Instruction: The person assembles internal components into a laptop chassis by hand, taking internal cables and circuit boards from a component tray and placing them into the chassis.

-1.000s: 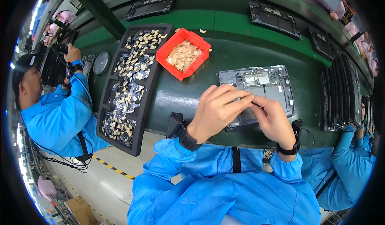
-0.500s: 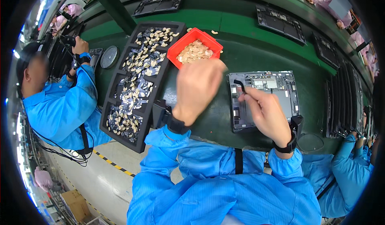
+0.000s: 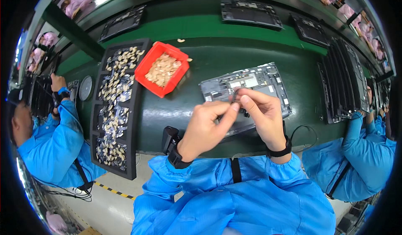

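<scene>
My left hand (image 3: 208, 124) and my right hand (image 3: 260, 111) meet over the near edge of an open grey device chassis (image 3: 251, 84) lying on the green bench. Both pinch one small dark part (image 3: 235, 97) between thumb and fingertips, held just above the chassis. Both wrists wear black straps, and the sleeves are blue. A red bin (image 3: 162, 68) of small tan pieces sits left of the chassis. Beside it lies a long black tray (image 3: 135, 109) with several small shiny parts.
A person in blue works at my left (image 3: 50, 143) and another at my right (image 3: 360, 151). Dark chassis panels are stacked on edge at the right (image 3: 341, 84). More dark panels (image 3: 251, 14) lie on the far belt. A round gauge (image 3: 86, 88) sits left of the tray.
My left hand had swung out toward the red bin and has come back to meet my right hand. Both now pinch the small dark part over the chassis.
</scene>
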Tool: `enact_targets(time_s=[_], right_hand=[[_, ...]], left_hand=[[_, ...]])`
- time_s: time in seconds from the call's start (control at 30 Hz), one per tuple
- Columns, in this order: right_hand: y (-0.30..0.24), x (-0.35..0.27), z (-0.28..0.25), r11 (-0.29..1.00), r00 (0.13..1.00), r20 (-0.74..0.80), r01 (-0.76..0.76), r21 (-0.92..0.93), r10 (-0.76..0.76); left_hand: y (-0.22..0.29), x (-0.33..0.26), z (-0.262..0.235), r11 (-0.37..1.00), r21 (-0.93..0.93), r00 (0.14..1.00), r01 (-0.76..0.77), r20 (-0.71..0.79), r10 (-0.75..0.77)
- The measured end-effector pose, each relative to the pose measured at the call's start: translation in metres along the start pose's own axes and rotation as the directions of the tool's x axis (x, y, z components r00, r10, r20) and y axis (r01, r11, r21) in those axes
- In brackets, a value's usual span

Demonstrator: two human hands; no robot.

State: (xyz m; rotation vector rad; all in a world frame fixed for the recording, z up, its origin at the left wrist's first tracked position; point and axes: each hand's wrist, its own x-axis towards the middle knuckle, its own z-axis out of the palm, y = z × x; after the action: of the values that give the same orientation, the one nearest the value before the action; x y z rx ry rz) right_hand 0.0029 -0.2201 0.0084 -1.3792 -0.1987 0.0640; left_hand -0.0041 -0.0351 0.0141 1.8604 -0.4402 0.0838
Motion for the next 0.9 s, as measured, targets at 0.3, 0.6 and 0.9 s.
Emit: enact_targets(time_s=[0.3, 0.6, 0.9], right_hand=[[-0.01, -0.018, -0.092, 0.99, 0.935, -0.346, 0.029, -0.141, -0.077], [-0.001, -0.009, -0.099, 0.844, 0.934, -0.357, -0.198, -0.499, 0.008], [0.007, -0.026, -0.073, 0.719, 0.895, -0.444, -0.337, -0.608, 0.045]], left_hand=[[-0.027, 0.075, 0.059, 0.575, 0.686, 0.888, -0.447, 0.262, 0.378], [-0.044, 0.063, 0.052, 0.795, 0.377, 0.818, -0.475, 0.522, 0.241], [-0.043, 0.058, 0.049, 0.762, 0.445, 0.838, -0.47, 0.496, 0.227]])
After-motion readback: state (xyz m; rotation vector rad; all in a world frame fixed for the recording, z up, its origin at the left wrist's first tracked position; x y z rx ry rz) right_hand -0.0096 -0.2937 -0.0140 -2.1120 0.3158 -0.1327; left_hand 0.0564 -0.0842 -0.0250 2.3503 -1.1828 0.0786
